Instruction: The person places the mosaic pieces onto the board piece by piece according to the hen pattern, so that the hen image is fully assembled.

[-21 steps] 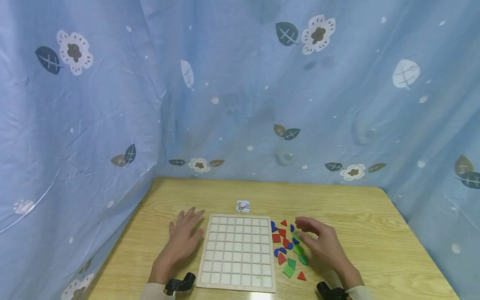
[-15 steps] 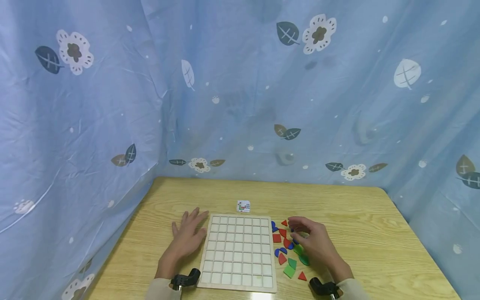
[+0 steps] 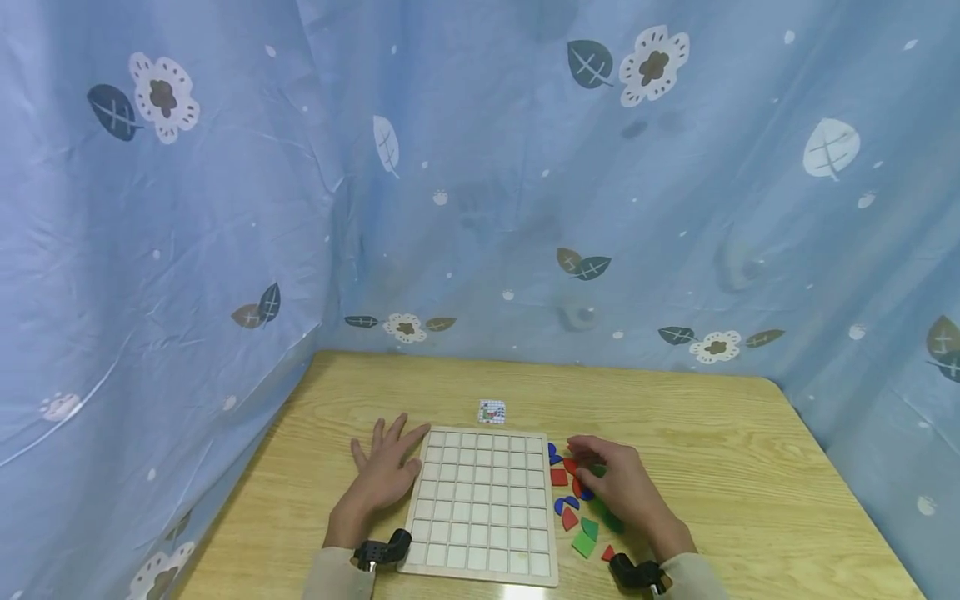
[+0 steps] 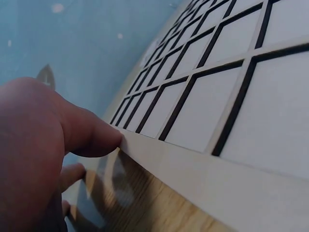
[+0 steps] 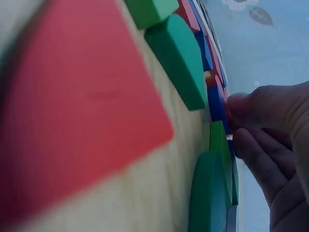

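A pale wooden board with a grid of square cells (image 3: 480, 504) lies flat on the table. My left hand (image 3: 384, 471) is at its upper left side, fingers spread; in the left wrist view a fingertip (image 4: 113, 137) touches the board's rim. My right hand (image 3: 618, 479) hovers over flat coloured pieces right of the board, fingers loosely bent. In the right wrist view its thumb (image 5: 241, 106) is close to a blue piece (image 5: 217, 104) and a red one; whether it touches them is unclear. The hand hides several pieces. A red square (image 3: 559, 477) lies beside the board.
A small printed card (image 3: 492, 412) lies behind the board. Nearer the front are a light green piece (image 3: 583, 544), a dark green piece (image 3: 590, 528) and a red quarter-round (image 3: 570, 518). A blue patterned curtain (image 3: 465, 183) surrounds the table (image 3: 675, 408).
My right hand has moved left over the pieces and now covers more of them. My left hand has shifted right, up to the board's edge.
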The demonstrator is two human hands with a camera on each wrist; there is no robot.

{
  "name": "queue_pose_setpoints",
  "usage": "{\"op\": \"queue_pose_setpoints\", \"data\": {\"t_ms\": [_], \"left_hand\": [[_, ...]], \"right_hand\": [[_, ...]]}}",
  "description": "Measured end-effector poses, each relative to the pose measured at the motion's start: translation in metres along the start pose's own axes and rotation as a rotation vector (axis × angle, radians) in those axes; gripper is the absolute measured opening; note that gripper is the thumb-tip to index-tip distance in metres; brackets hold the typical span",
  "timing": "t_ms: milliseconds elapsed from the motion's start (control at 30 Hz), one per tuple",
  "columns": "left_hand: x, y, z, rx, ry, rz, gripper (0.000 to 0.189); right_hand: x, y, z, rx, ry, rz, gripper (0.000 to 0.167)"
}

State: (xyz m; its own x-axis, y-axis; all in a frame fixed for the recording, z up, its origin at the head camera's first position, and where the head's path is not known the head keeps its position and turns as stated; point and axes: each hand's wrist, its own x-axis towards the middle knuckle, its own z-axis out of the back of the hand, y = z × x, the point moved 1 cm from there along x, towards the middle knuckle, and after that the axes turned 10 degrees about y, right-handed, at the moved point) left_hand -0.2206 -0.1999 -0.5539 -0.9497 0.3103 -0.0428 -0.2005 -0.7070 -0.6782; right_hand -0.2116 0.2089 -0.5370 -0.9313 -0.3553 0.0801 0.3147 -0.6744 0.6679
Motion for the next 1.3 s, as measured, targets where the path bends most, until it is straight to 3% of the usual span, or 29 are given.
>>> {"op": "queue_pose_setpoints", "data": {"t_ms": [133,400,800,1300], "left_hand": [[0.0,-0.001,-0.001,-0.008,-0.019,-0.012,0.061],[-0.002,-0.009,0.0,0.031,0.014,0.069,0.061],[-0.001,-0.008,-0.002,0.037,0.003,0.07,0.06],[-0.002,-0.005,-0.004,0.027,-0.051,0.026,0.063]], "right_hand": [[0.0,0.003,-0.001,-0.034,-0.009,0.0,0.043],[-0.001,0.006,-0.001,-0.071,-0.06,-0.065,0.038],[0.003,0.0,-0.002,-0.065,0.047,0.054,0.047],[-0.005,-0.002,0.002,-0.026,-0.012,-0.058,0.042]]}}
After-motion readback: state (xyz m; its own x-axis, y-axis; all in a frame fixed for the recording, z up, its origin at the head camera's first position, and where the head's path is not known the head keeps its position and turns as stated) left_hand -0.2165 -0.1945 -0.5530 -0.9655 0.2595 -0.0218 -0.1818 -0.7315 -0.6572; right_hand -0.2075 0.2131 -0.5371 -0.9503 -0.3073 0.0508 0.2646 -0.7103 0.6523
